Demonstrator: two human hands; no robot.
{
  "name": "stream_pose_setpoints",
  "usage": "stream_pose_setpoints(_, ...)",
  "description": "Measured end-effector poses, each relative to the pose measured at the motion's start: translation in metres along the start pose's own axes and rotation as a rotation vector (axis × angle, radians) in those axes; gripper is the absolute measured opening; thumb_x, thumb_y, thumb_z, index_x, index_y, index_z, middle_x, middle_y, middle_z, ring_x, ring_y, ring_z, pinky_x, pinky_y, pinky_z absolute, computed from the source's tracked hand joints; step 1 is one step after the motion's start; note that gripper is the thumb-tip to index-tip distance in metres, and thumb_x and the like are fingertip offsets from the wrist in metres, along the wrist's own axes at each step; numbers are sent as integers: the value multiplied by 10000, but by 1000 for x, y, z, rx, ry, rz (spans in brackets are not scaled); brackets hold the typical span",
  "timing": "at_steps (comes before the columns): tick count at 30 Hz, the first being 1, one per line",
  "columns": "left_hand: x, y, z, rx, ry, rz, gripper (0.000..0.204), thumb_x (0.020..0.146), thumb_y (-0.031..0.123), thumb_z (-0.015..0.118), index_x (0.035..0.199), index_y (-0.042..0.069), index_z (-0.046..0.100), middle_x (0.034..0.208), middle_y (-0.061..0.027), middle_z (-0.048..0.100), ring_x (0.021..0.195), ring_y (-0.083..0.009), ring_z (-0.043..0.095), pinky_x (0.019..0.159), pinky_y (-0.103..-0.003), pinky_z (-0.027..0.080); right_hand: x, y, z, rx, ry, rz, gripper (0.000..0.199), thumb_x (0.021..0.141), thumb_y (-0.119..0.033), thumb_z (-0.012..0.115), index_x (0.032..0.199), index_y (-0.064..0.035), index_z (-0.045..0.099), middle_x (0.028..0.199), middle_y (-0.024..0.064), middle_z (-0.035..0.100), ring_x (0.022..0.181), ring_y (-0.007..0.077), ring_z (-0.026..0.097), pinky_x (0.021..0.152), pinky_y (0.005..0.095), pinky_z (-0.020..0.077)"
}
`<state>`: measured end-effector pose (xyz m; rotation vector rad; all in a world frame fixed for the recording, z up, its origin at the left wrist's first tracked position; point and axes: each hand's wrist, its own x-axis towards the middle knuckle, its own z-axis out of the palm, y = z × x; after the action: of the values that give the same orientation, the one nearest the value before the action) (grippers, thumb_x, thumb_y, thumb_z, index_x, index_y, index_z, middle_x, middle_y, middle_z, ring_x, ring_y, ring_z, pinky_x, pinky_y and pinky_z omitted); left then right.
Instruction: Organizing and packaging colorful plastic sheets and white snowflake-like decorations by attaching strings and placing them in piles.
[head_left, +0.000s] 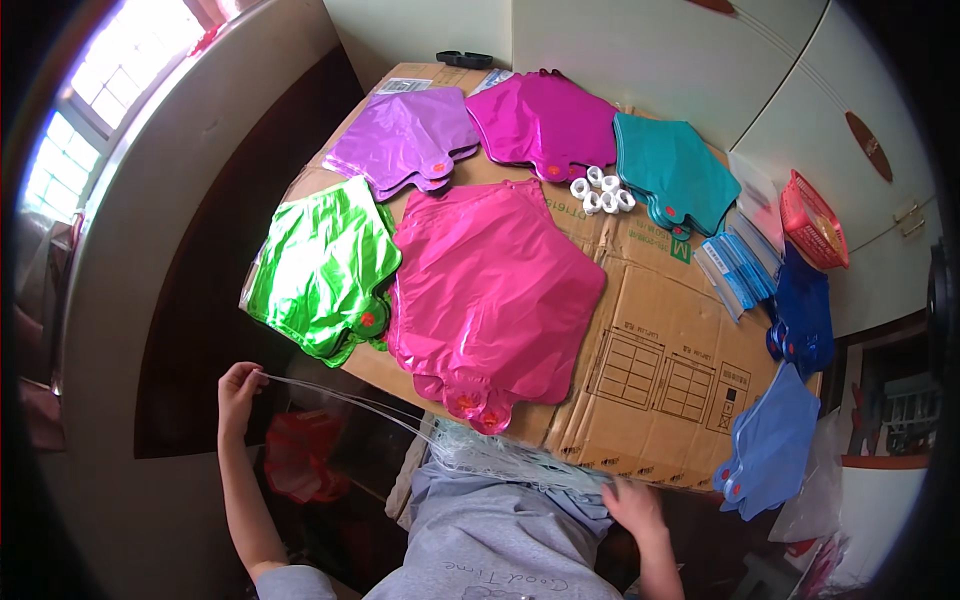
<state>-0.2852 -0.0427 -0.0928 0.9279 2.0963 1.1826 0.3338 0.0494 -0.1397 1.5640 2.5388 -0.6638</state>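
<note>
My left hand (240, 388) is raised at the left, past the table's near edge, its thumb and fingers pinched on the ends of a few thin whitish strands (350, 397). The strands stretch rightward to a loose bundle of translucent strands (500, 455) across my lap. At the bundle's right end, by the cardboard's near edge, my right hand (634, 507) rests with its fingers apart. Closest to the bundle on the cardboard is a stack of flat pink foil balloons (495, 295). Green foil balloons (325, 270) lie to its left.
Purple (408, 135), magenta (548, 120), teal (672, 170), dark blue (803, 310) and light blue foil stacks (775, 440) ring the cardboard (640, 320). Several white rolls (592, 202), blue-white packets (735, 268) and a red basket (795, 215) are there too. Cabinets (640, 55) stand behind.
</note>
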Motion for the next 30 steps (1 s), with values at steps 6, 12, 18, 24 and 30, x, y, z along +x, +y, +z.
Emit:
stream_pose_setpoints(6, -10, 11, 6, -94, 87, 17, 98, 910, 126, 549, 919, 40, 596, 772, 1, 626, 725, -51, 589, 626, -185, 419, 73, -124, -6, 441, 283, -611, 167, 754, -145, 672, 916, -104, 660, 851, 38, 595, 735, 195, 604, 636, 307, 505)
stream_pose_setpoints(12, -13, 15, -11, -213, 149, 39, 108, 913, 151, 561, 933, 50, 592, 778, 3, 629, 732, -49, 594, 622, -180, 418, 130, -204, 31, 286, 144, -590, 143, 759, -189, 657, 803, -57, 624, 926, 86, 569, 880, 237, 581, 695, 337, 486)
stream_pose_setpoints(18, -17, 8, -19, -286, 176, 24, 112, 914, 151, 561, 944, 47, 588, 789, -2, 629, 736, -50, 595, 622, -176, 419, 145, -207, 60, 395, 150, -509, 186, 791, -223, 640, 748, -43, 637, 847, 99, 592, 797, 284, 603, 684, 380, 478)
stream_pose_setpoints(24, -15, -11, -20, -294, 175, 10, 115, 916, 155, 558, 954, 51, 589, 790, 2, 624, 725, -46, 590, 618, -174, 419, 141, -198, 43, 732, -160, -370, 219, 844, -261, 601, 904, -65, 676, 852, 46, 647, 801, 242, 631, 699, 320, 475)
stream_pose_setpoints(30, -8, -37, -25, -233, 226, -88, 113, 900, 172, 580, 954, 74, 597, 784, 22, 622, 714, -38, 585, 606, -172, 412, 141, -191, 58, 1003, -158, -325, 297, 878, -320, 581, 931, -44, 679, 864, 98, 675, 825, 233, 642, 731, 310, 476)
